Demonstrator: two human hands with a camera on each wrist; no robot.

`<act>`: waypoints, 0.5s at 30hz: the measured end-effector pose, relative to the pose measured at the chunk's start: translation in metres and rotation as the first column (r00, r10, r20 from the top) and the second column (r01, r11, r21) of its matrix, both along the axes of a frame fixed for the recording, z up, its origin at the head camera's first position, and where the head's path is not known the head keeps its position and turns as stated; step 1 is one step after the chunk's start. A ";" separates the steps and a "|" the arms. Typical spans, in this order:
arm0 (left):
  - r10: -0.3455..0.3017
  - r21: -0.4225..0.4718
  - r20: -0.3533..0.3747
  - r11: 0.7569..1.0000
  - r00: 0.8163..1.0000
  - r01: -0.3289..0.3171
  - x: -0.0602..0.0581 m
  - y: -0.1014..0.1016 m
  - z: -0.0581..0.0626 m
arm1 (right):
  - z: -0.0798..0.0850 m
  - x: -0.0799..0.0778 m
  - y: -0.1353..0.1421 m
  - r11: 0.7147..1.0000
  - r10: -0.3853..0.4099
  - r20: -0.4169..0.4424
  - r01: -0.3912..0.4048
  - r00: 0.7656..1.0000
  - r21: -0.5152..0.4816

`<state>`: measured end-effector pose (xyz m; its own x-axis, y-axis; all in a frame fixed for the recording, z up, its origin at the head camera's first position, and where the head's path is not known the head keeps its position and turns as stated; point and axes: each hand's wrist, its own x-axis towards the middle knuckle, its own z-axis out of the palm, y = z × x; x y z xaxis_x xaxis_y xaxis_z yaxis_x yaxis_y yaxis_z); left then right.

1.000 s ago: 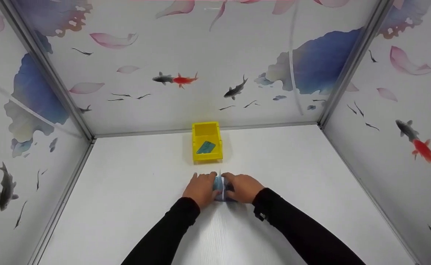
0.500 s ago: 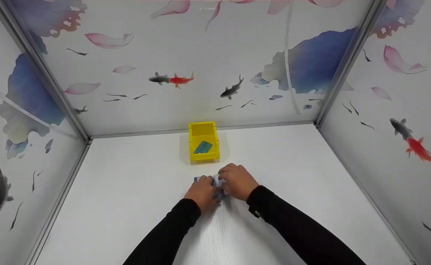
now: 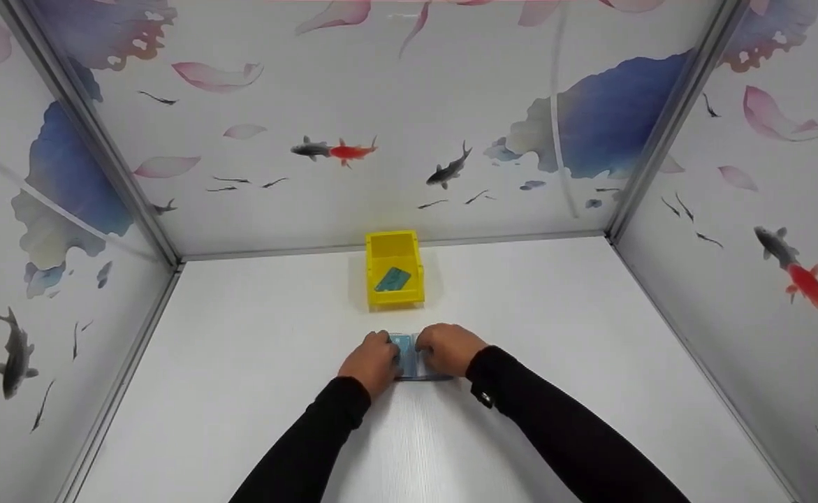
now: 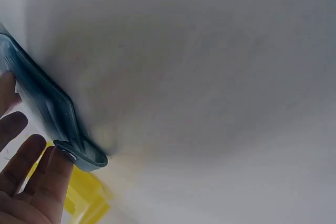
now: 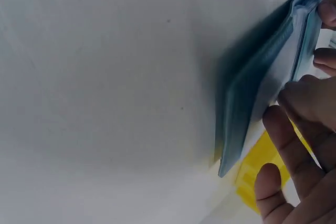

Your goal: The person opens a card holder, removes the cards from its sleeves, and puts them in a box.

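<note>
A blue card holder (image 3: 404, 360) lies spread on the white table with clear sleeves inside. My left hand (image 3: 368, 365) grips its left part, thumb on the inner side. In the left wrist view, a strap with a metal snap (image 4: 72, 156) sticks out at the end of the holder beside the fingertips. My right hand (image 3: 453, 349) pinches a clear sleeve near the middle, its fingers bent over the right part. Seen from the right wrist, the dark teal cover (image 5: 239, 103) stands at an angle to the table, with pale sleeves (image 5: 275, 66) inside it.
Beyond the hands stands a yellow bin (image 3: 396, 298) with a teal card (image 3: 392, 279) lying in it. The white table (image 3: 255, 328) is bounded by printed panels (image 3: 395, 188) at the back and both sides.
A sleeve stood up between the hands, then my right hand reached over to the left hand and drew back right. Now the holder shows spread between the two hands.
</note>
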<state>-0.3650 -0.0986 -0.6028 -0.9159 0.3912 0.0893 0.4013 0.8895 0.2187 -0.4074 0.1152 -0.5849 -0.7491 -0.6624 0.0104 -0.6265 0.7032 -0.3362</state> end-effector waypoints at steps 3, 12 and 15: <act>0.044 0.013 0.044 0.999 0.998 -0.045 0.001 -0.004 -0.001 | -0.002 -0.001 -0.002 0.999 -0.019 -0.009 0.020 1.000 0.048; 0.079 -0.003 0.107 0.997 0.991 -0.079 -0.003 -0.005 -0.002 | -0.007 -0.003 -0.012 0.988 -0.037 -0.095 0.050 0.995 0.145; 0.074 0.008 0.120 0.997 0.990 -0.076 -0.003 -0.005 0.001 | -0.007 -0.006 -0.014 0.987 -0.038 -0.097 0.052 0.995 0.154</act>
